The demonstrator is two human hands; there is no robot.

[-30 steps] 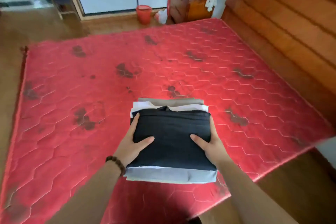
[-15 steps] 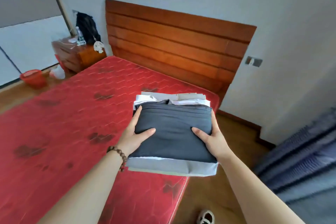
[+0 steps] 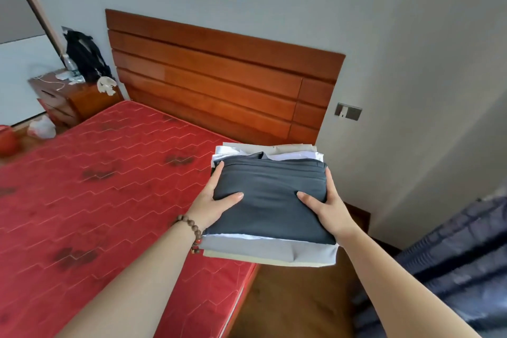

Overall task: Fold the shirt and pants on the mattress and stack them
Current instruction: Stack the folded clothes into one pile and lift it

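A stack of folded clothes [image 3: 270, 200] is held in the air over the right edge of the red mattress [image 3: 96, 186]. Its top layer is a dark grey folded garment, with white, light grey and beige folded pieces [image 3: 263, 251] under it. My left hand [image 3: 212, 202] grips the stack's left side, thumb on top and fingers underneath. My right hand [image 3: 325, 206] grips the right side the same way. Most of the fingers are hidden below the cloth.
A wooden headboard [image 3: 219, 82] stands against the grey wall behind the stack. At the far left is a nightstand [image 3: 68, 96] with a black bag [image 3: 85, 55]. Dark blue curtain fabric [image 3: 452, 261] hangs at the right, above the wood floor [image 3: 290, 296]. A red bin [image 3: 6, 140] stands far left.
The stack left the mattress and was carried to the right, past the bed's edge. My view swung right toward the headboard and wall. Both hands keep the same hold.
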